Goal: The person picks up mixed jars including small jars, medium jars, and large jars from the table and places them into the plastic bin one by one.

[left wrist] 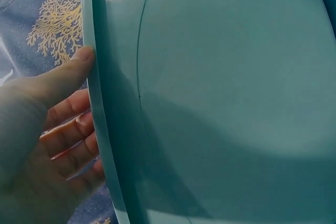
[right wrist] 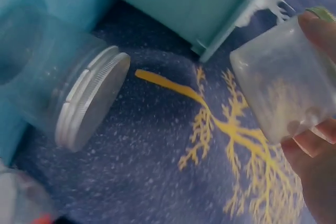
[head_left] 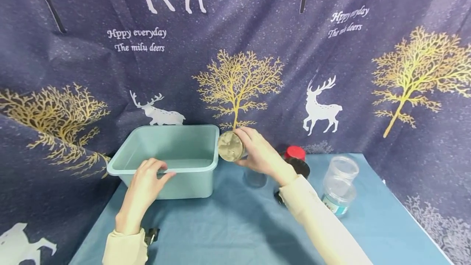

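Note:
In the head view my right hand (head_left: 259, 150) holds a clear jar with a gold lid (head_left: 230, 146) beside the right rim of a green plastic bin (head_left: 191, 185). The right wrist view shows the clear jar body (right wrist: 283, 77) gripped between thumb and fingers, its lid mostly hidden by the hand. My left hand (head_left: 141, 185) is at the bin's front rim, fingers loosely bent and holding nothing. Its thumb and fingertips come right to the rim (left wrist: 100, 103) in the left wrist view. The part of the bin floor that shows is bare.
Right of the bin stands a clear jar with a silver lid (right wrist: 97, 100). Beyond my right forearm are a red-lidded jar (head_left: 295, 153) and a black lid (head_left: 299, 167). Clear containers (head_left: 340, 177), one with a teal label, stand farther right. A patterned curtain (head_left: 257, 32) hangs behind.

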Demonstrator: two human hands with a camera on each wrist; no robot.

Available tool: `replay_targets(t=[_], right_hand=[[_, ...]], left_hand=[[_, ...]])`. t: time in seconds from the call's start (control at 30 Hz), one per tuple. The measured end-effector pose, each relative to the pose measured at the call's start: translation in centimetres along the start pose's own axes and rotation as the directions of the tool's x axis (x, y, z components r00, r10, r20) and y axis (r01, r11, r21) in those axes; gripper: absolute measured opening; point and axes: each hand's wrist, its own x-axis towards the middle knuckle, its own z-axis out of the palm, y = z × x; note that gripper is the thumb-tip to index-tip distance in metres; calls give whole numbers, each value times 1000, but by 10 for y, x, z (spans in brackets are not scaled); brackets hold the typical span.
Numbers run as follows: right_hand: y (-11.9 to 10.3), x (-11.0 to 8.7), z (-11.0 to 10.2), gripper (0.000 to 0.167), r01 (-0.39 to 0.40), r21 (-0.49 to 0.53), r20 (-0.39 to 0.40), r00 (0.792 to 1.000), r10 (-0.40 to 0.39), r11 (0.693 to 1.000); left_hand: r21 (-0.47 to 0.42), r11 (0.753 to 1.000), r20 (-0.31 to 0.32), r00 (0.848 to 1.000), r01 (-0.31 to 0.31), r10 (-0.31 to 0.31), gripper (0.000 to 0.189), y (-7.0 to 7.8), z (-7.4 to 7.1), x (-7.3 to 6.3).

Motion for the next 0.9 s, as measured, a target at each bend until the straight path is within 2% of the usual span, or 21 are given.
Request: replay_targets(t=[0.17,0.33,0.5,0.6,0.7,0.9], right_hand=[[1,29,11,85,117,-76,83,990,-111,990],[0,54,23,81,251,-135,178,958,-226,959],[-6,73,35,84,301,-143,291,923,-251,943],[-10,81,43,85,342,-147,351,895,-274,928],[-13,85,50,81,374,-153,386,875,-293,915],[-16,91,62,75,386,-150,397,867,-302,910]], left_hand=[[2,1000,-8,1000,-6,6,27,1,2,1],[-1,1000,-20,1000,-19,19,27,2,2,1],[7,1000,-29,999,-25,25,26,1,0,0],[17,1000,-22,1000,-16,17,26,1,0,-1],[21,1000,-10,1000,-7,7,26,1,1,-1],[16,1000,-5,1000,-3,3,25,2,2,0]])
